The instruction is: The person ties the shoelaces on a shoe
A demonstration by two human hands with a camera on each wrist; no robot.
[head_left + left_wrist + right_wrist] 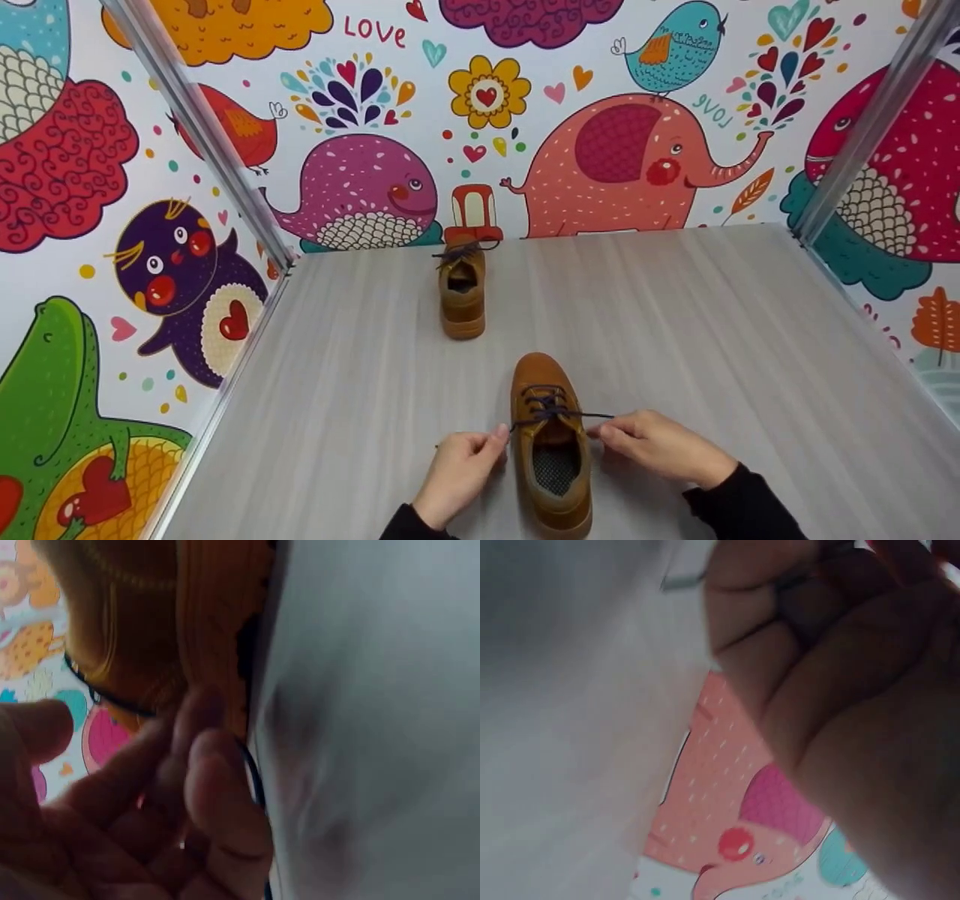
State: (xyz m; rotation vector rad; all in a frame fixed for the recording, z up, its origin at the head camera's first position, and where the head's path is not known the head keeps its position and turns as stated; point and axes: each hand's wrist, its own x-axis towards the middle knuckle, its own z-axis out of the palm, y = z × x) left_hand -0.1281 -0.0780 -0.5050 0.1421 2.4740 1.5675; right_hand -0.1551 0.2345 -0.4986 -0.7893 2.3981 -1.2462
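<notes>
A brown shoe (545, 375) with dark blue laces stands at the front middle of the surface, toe pointing away. My left hand (461, 469) is at its left side and pinches one lace end, while a length of dark lace (256, 784) trails below the fingertips in the left wrist view. On the other side, my right hand (667, 446) has its fingers curled and grips the other lace end (598, 415), which runs taut from the shoe. The laces cross over the tongue. In the right wrist view, the curled hand (810, 667) hides most of its grip.
A second brown shoe (463, 311), its lace loose, stands farther back against the wall. Printed panels with cartoon animals (607, 165) enclose the grey wood-grain surface (697, 322) at the back and both sides. Metal corner posts (217, 142) stand at the back corners.
</notes>
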